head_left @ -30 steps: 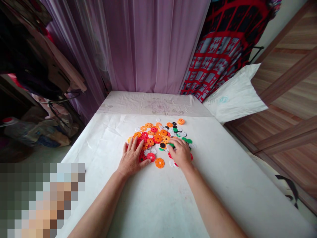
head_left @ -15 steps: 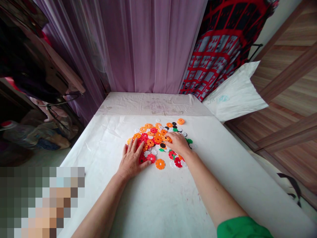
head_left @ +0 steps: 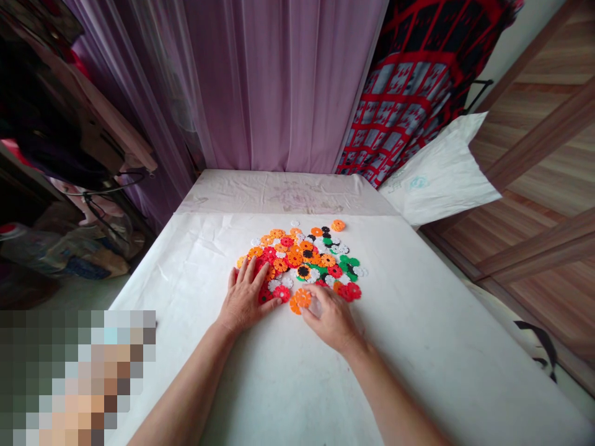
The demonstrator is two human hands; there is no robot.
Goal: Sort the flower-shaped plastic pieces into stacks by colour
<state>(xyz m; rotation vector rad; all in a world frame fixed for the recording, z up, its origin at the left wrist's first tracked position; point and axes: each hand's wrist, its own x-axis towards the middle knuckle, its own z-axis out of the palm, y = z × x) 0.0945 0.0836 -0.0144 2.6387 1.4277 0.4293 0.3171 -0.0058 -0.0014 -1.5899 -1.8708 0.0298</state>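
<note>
A pile of flat plastic flower discs [head_left: 302, 257] in orange, red, white, green and black lies on a white-covered table [head_left: 418, 322]. My left hand [head_left: 245, 296] rests flat on the pile's near left edge, fingers spread over red discs. My right hand [head_left: 329, 317] is at the pile's near edge, its fingertips pinching an orange disc [head_left: 302, 298] that sits over another orange one.
A purple curtain [head_left: 274, 87] hangs behind the table. A red and black patterned cloth [head_left: 418, 80] and a white bag [head_left: 441, 173] are at the back right. Cluttered shelves with bags stand on the left. Wooden panelling runs along the right.
My right hand drew back from the middle of the pile to its near edge and now holds an orange disc beside the loose one. The left hand stayed put.
</note>
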